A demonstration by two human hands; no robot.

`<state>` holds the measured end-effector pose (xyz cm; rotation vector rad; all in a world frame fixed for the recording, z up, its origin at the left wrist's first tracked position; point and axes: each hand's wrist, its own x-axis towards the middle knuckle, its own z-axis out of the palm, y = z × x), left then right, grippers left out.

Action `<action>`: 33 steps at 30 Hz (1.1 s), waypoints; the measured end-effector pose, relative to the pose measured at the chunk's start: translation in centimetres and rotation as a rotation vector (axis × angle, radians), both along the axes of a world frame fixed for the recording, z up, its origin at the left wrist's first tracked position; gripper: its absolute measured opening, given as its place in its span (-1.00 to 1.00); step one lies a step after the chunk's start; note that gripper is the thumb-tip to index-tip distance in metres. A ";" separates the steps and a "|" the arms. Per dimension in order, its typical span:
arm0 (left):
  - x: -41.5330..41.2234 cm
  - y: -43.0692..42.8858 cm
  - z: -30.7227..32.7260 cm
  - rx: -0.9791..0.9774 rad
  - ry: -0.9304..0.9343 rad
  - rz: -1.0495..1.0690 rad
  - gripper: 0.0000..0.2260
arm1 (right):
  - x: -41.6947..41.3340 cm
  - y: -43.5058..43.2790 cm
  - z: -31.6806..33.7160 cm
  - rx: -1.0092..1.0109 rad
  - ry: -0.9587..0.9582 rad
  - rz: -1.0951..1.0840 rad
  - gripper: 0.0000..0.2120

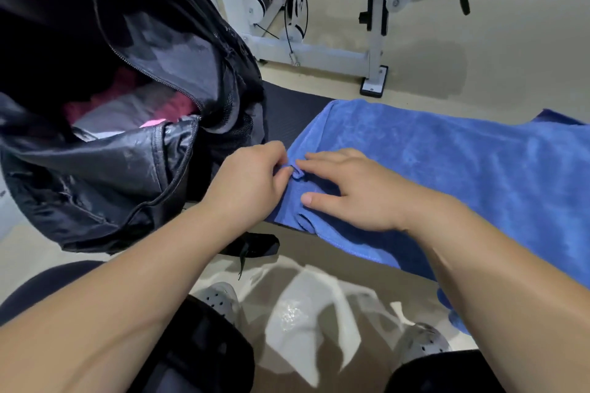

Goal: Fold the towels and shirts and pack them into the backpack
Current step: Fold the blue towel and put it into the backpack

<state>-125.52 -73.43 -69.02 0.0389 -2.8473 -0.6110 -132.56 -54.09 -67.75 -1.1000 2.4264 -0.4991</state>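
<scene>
A blue towel lies spread over a dark padded bench, running from the centre to the right edge. My left hand pinches a small blue loop at the towel's near left corner. My right hand rests on the towel beside that corner, its fingers fairly straight and its fingertips next to the loop. A black backpack stands open on the left. Inside it lie folded pink, dark red and grey cloths.
A white gym machine frame stands on the beige floor behind the bench. White plastic wrapping lies on the floor by my feet in grey perforated clogs. A black strap hangs under the bench edge.
</scene>
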 end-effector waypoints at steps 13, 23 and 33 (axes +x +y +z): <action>-0.8 2.6 0.7 0.525 -0.136 0.056 -0.76 | -1.8 1.8 0.1 -0.230 0.163 -0.378 -0.74; 0.0 1.9 1.3 0.026 -0.185 -0.088 -0.86 | -2.9 3.6 -0.6 -0.069 0.220 -0.560 -0.84; 1.1 1.3 5.1 0.373 -0.217 -0.018 -0.87 | -5.0 1.2 1.0 -0.862 -0.496 -0.926 -0.86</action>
